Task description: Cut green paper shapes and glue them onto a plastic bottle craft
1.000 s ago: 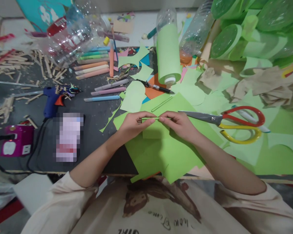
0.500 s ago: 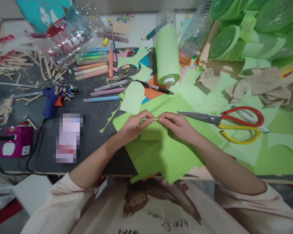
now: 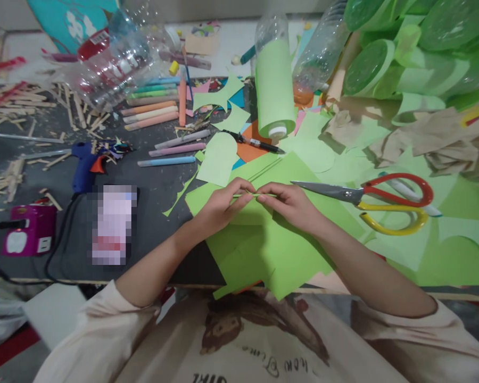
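Note:
My left hand (image 3: 228,201) and my right hand (image 3: 287,202) meet at the middle of the table, fingers closed in a pinch. Between them they grip the thin upper edge of a small piece of green paper (image 3: 250,214), which looks rolled or folded there. Larger green sheets (image 3: 299,266) lie beneath. Just beyond my fingers is a thin green strip (image 3: 265,169). Scissors (image 3: 355,194) with one red and one yellow handle rest to the right of my right hand, and a black pen (image 3: 259,143) lies farther back.
A bottle wrapped in green paper (image 3: 276,90) lies at the back. To the left are a blue glue gun (image 3: 83,165), a phone (image 3: 114,226), a purple box (image 3: 30,230) and several markers (image 3: 171,160). Crumpled brown paper (image 3: 427,141) and green-covered bottles (image 3: 369,66) occupy the right.
The lower edge of the small green paper has risen slightly toward my fingers. Both hands stay nearly in place, still pinching it; the view has shifted a little.

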`<action>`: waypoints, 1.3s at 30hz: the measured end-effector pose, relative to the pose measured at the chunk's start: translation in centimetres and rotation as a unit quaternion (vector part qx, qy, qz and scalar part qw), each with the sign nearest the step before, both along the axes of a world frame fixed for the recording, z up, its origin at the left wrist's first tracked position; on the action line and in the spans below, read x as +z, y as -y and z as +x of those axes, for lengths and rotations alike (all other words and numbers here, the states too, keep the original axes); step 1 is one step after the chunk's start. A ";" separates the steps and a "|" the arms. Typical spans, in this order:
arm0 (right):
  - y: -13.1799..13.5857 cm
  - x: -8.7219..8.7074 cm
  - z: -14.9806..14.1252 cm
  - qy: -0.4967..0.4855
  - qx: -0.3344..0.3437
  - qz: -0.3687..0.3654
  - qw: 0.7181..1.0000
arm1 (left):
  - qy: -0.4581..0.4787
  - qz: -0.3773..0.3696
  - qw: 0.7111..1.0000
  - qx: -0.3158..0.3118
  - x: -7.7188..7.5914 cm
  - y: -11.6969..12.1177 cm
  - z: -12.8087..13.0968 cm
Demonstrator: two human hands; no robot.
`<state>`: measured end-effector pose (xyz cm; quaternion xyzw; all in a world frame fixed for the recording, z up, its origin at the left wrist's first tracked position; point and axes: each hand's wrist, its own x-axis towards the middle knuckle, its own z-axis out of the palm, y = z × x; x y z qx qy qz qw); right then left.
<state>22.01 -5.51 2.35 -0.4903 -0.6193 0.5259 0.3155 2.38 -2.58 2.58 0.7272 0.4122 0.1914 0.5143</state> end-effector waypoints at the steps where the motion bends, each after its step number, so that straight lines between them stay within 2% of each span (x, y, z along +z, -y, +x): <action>1: 0.0 0.0 0.0 0.000 0.003 0.001 1.000 | -0.001 0.006 1.000 0.003 -0.1 0.0 0.1; 11: -0.1 0.3 -0.1 -0.002 0.021 -0.015 1.000 | 0.015 0.052 0.998 0.019 -0.2 0.0 0.1; 18: -0.1 0.6 -0.1 -0.001 0.044 0.005 0.999 | 0.055 0.011 0.998 0.019 0.0 0.0 0.1; 23: -0.2 0.6 0.0 -0.006 0.026 0.011 1.000 | -0.001 -0.023 0.999 0.031 0.6 -0.1 0.0; 34: -0.1 0.4 0.1 -0.013 0.004 -0.004 1.000 | -0.051 0.029 0.998 0.037 0.5 -0.2 0.1; 39: -0.1 0.3 0.1 -0.018 0.000 -0.009 1.000 | -0.035 0.029 0.998 0.036 0.3 -0.3 0.0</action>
